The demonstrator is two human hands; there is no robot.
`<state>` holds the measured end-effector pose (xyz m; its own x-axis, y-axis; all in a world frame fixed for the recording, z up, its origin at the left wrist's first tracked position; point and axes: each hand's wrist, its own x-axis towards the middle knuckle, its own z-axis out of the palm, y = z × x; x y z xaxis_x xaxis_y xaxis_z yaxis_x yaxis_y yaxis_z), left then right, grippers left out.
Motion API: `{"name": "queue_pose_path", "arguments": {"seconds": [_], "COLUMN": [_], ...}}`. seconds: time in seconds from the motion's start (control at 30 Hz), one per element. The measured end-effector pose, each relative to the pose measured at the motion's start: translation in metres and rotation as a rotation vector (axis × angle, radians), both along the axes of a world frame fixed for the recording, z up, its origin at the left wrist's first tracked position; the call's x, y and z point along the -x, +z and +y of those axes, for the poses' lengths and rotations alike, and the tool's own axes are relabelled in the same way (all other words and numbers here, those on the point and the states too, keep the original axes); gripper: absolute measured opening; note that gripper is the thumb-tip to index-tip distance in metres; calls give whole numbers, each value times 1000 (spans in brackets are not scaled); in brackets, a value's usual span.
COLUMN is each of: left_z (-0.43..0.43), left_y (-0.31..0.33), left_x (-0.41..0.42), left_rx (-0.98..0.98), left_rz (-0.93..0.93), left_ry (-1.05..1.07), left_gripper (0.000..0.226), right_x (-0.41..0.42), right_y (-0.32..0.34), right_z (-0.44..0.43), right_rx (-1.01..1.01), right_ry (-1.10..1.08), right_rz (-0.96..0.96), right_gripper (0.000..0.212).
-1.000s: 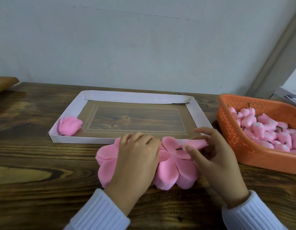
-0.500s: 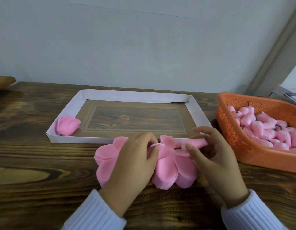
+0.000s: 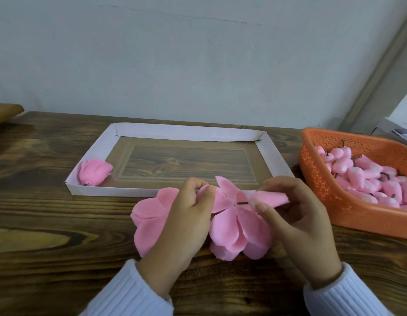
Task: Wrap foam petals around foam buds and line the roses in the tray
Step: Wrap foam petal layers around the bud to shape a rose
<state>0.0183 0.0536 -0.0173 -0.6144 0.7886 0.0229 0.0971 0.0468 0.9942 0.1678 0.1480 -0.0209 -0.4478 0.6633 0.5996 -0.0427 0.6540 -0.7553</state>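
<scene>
A pink foam petal sheet point(image 3: 229, 226) lies on the wooden table in front of the tray. My left hand point(image 3: 186, 215) pinches one petal near the sheet's top and lifts it. My right hand point(image 3: 296, 215) holds a pink foam bud point(image 3: 269, 198) whose dark stem points at the sheet's centre hole. More pink petal sheets point(image 3: 147, 213) lie partly under my left hand. One finished pink rose point(image 3: 95, 171) lies in the near left corner of the white-rimmed cardboard tray point(image 3: 186, 132).
An orange perforated basket point(image 3: 321, 179) at the right holds several pink foam buds with dark stems. A wall runs behind the table. A brown object point(image 3: 4, 111) pokes in at the far left edge.
My left hand went from lying flat on the petals to pinching one petal and raising it. My right hand with the bud stayed nearly still.
</scene>
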Motion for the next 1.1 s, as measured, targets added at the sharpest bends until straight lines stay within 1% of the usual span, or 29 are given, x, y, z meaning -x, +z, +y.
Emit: {"name": "queue_pose_path", "arguments": {"seconds": [0.13, 0.2, 0.27, 0.33, 0.37, 0.43, 0.47, 0.53, 0.6, 0.63, 0.7, 0.77, 0.83, 0.9, 0.97, 1.0, 1.1], "left_z": [-1, -1, 0, -1, -2, -5, -7, -10, -11, -10, -10, -10, -10, -11, -10, -9, -10], "left_y": [-1, -1, -1, 2, 3, 5, 6, 8, 10, 12, 15, 16, 17, 16, 15, 15, 15], "left_x": [0, 0, -1, -2, -2, -4, -6, -10, -14, -16, -19, -19, -18, -17, -16, -17, -21], "left_rx": [-24, -49, -96, -175, -219, -306, -355, -451, -529, -567, -635, -668, -670, -643, -596, -579, -567], "left_rz": [84, 89, 29, -53, -85, -96, -58, 122, 288, 315, 288, 212, 142, 97, 120, 151, 237], "left_ry": [-5, -6, -28, -68, -104, -252, -326, -382, -353, -320, -234, -179, -178, -227, -288, -313, -361], "left_gripper": [10, 9, 11, 21, 27, 31, 33, 36, 32, 29, 26, 31, 42, 44, 38, 37, 35], "right_x": [1, 1, 1, 1, 1, 2, 3, 3, 2, 2, 4, 6, 8, 10, 10, 11, 13], "right_y": [-2, -3, -4, -5, -6, -6, -6, -4, 0, 1, 2, 0, 0, 1, 1, 2, 4], "right_z": [-1, -1, 0, 0, 0, 0, -1, -2, -4, -5, -7, -9, -13, -18, -22, -24, -28], "right_rx": [6, 13, 17, 11, 4, 23, 59, 147, 223, 275, 401, 533, 659, 800, 915, 945, 970], "right_ry": [24, 19, 4, -14, -25, -49, -41, 20, 68, 89, 147, 237, 332, 436, 564, 625, 762], "right_rz": [-52, -71, -87, -86, -81, -59, -25, 90, 177, 198, 201, 173, 134, 131, 165, 179, 187], "right_gripper": [26, 24, 24, 25, 25, 26, 26, 29, 34, 36, 38, 44, 55, 61, 64, 62, 51]}}
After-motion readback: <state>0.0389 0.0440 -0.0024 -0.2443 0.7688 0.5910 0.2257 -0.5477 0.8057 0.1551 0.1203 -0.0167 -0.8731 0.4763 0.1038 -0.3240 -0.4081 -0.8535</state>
